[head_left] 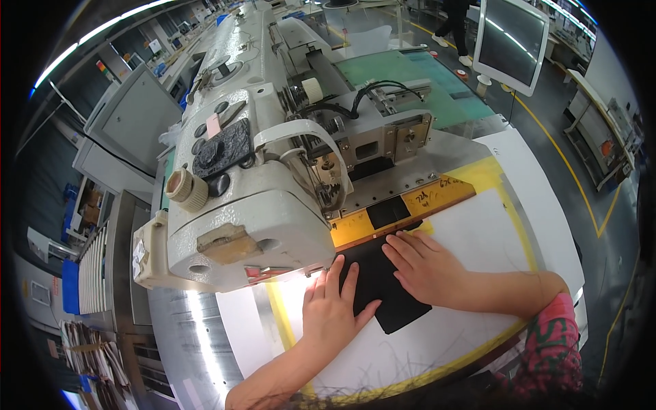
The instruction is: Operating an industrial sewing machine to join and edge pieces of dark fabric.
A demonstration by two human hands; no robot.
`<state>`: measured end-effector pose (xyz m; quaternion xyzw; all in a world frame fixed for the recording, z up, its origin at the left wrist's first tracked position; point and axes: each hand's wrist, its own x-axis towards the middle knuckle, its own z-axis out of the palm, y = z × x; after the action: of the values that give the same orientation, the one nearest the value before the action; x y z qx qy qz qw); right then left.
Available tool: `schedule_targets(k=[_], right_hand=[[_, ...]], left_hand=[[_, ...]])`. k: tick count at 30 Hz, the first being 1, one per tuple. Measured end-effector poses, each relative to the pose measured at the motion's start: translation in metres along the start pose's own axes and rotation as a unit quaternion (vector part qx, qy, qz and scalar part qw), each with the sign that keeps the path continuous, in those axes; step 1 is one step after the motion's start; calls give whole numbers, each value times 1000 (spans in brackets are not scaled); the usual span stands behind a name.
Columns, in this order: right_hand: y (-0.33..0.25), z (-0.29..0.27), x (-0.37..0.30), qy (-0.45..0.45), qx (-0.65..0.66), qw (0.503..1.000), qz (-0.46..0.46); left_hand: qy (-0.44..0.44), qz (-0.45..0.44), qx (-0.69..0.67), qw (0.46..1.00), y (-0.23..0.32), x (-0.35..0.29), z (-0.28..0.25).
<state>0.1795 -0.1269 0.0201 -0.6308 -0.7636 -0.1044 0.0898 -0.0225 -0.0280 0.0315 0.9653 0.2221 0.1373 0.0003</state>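
Note:
A black flat piece, fabric or leather by its look (384,301), lies on a white work surface (471,342) edged with yellow tape. My left hand (335,301) rests on its left edge with the fingers stretched and spread, close under the lit sewing machine head (266,225). On its right upper part lies my right hand (427,266), flat with fingers extended. The far edge of the black piece meets an amber clamp plate (424,203) with handwriting and a dark rectangular window. The needle area is mostly hidden behind the machine head.
Behind the plate stands the machine's metal carriage (369,147) with black cables. A green table (437,82) extends beyond it. A monitor (511,44) stands at the far right. Stacked papers (96,355) sit at the lower left. A person's legs (452,31) show in the aisle.

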Motion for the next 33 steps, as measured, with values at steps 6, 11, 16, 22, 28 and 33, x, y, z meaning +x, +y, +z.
schedule_targets(k=[6,11,16,22,28,33], right_hand=[[0,7,-1,24,-6,1000,-14],[0,11,-1,23,8,1000,-6],[1,12,-1,23,13,1000,-6],[0,12,-1,7,-3,1000,-4],[3,10,-3,17,10,1000,-8],[3,16,-2,30,15,999,-19]], left_hand=[[6,-8,-17,1000,0,-1,0],[2,-7,11,1000,-1,0,-2],[-16,-29,-16,999,0,-2,0],[-16,-28,-13,999,1,-2,0],[-17,-28,-1,999,2,0,-1],[-7,-22,10,1000,2,1,-4]])
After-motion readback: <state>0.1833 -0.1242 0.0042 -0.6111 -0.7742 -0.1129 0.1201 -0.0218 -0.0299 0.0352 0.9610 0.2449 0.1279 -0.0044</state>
